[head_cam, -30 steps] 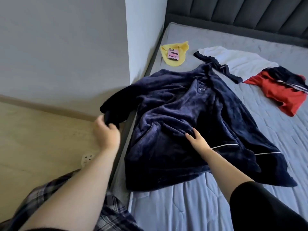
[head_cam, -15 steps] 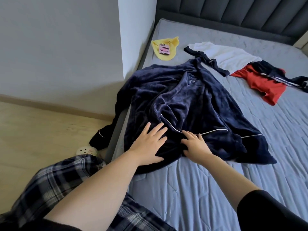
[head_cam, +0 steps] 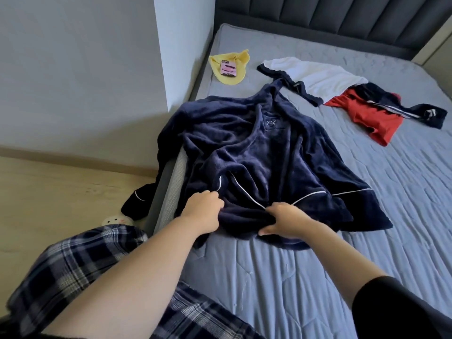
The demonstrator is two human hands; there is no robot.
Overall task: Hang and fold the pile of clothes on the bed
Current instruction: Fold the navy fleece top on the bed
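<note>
Navy robe [head_cam: 256, 155] lies spread on the bed [head_cam: 367, 253]. One sleeve [head_cam: 137, 201] hangs from the robe's left side over the mattress edge to the floor, its upper part hidden. Both hands grip the robe's near hem. The left hand [head_cam: 203, 212] has its fingers curled into the fabric beside the white piping (fingertips buried). The right hand [head_cam: 285, 220] pinches a fold, thumb beneath. Beyond the robe's collar are a yellow cloth [head_cam: 232, 78] bearing a phone [head_cam: 228, 68], a white garment [head_cam: 318, 77] and a red garment [head_cam: 367, 116].

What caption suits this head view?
Left grip and right grip hold the hem of a navy plush robe on a grey quilted bed.
</note>
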